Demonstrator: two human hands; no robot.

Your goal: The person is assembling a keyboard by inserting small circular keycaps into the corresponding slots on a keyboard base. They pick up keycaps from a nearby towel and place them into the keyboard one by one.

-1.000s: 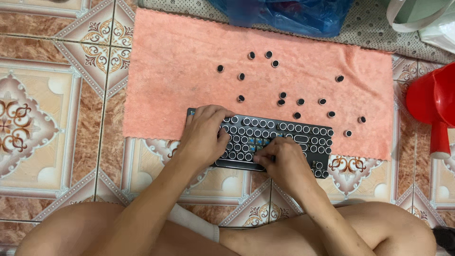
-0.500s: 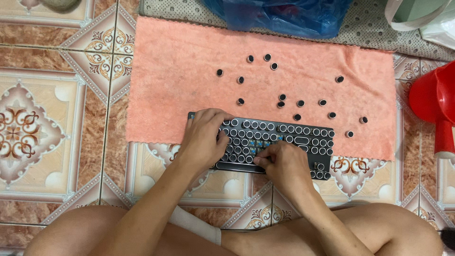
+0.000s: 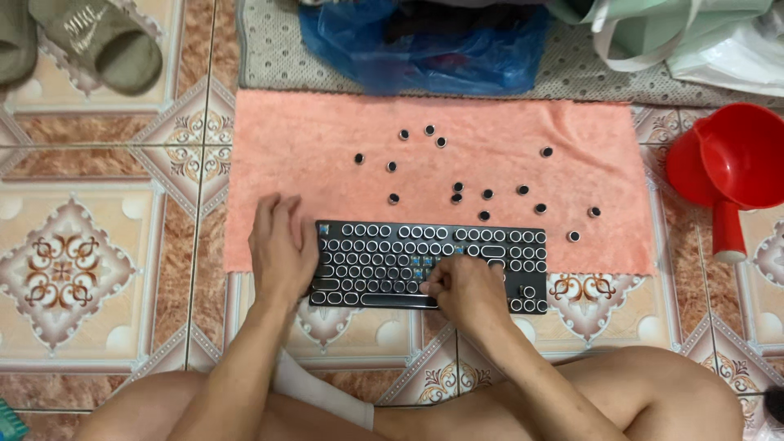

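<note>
A black keyboard (image 3: 384, 257) with round silver-rimmed keys lies on the near edge of a pink towel (image 3: 327, 147) on the tiled floor. My left hand (image 3: 280, 245) rests flat against the keyboard's left end, fingers together, steadying it. My right hand (image 3: 461, 286) is on the keyboard's lower middle, fingers curled and pinching at a key; what is between the fingertips is hidden. A few gaps show blue switches where keys are off. Several loose round keycaps (image 3: 457, 193) are scattered over the towel beyond the keyboard.
A red plastic scoop with a handle (image 3: 729, 167) stands on the floor at right. A blue plastic bag (image 3: 425, 45) and pale bags (image 3: 694, 33) lie beyond the towel on a grey mat. Olive slippers (image 3: 90, 41) sit at top left. My bare legs are folded below.
The view has tilted so more of the far floor shows. My left hand has slid from the keyboard's top to its left end. My right hand has shifted slightly left along the lower keys.
</note>
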